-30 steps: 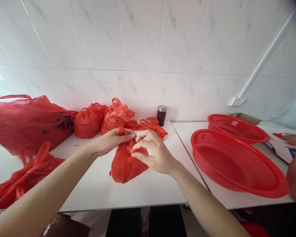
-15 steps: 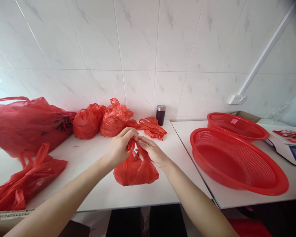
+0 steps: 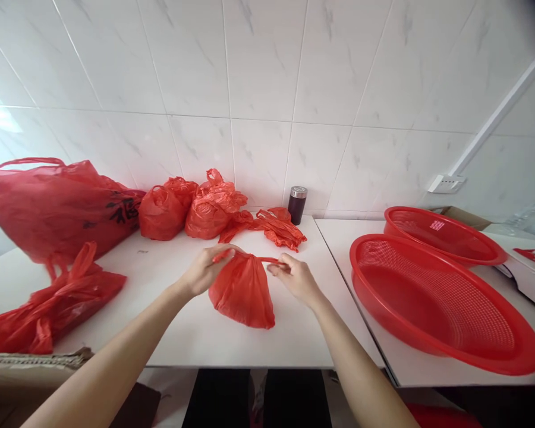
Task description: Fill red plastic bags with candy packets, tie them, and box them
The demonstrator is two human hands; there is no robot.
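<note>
A small filled red plastic bag (image 3: 244, 294) hangs tilted over the white table, gathered tight at its neck. My left hand (image 3: 208, 267) is closed on one handle of it at the left. The other handle is drawn out sideways, pinched in the fingers of my right hand (image 3: 296, 275). What is inside the bag cannot be made out. Behind it lie crumpled red plastic bags (image 3: 279, 229), and a dark tumbler (image 3: 297, 205) with a silver lid stands by the wall.
Filled red bags (image 3: 216, 208) stand along the wall, with a large red bag (image 3: 62, 208) at left. Another red bag (image 3: 66, 303) lies nearer, behind a cardboard box (image 3: 31, 371). Red plastic baskets (image 3: 446, 297) and a scale (image 3: 532, 273) occupy the right table.
My hands have moved apart, pulling the bag's handles to either side, and its neck is now cinched. The bag swung into a tilted, narrower shape. The view shifted slightly.
</note>
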